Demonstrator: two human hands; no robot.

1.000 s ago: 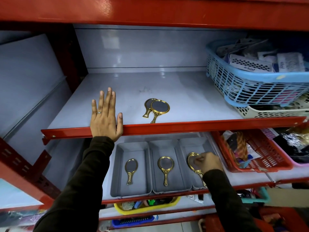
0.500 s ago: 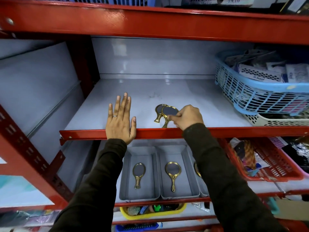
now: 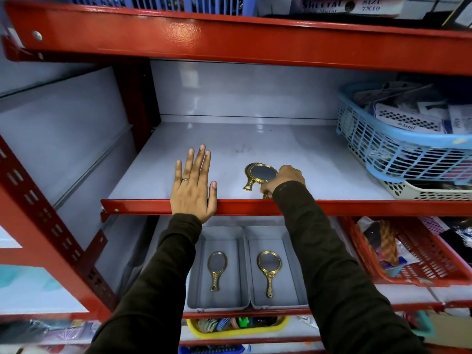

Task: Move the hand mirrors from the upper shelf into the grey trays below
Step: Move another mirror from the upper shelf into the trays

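Your right hand (image 3: 286, 181) has come up from the grey trays (image 3: 291, 274) and now pinches, it seems, the top hand mirror (image 3: 263, 173) by its handle on the upper shelf (image 3: 319, 162); another lies beneath. Your left hand (image 3: 192, 187) rests flat, fingers together.

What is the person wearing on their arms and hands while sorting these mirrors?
Both arms are covered to the wrist by long, dark brown sleeves of a plain, soft-looking fabric. The hands are bare, with no gloves. The left hand has a thin ring on one finger. No ring, watch or bracelet shows on the right hand.
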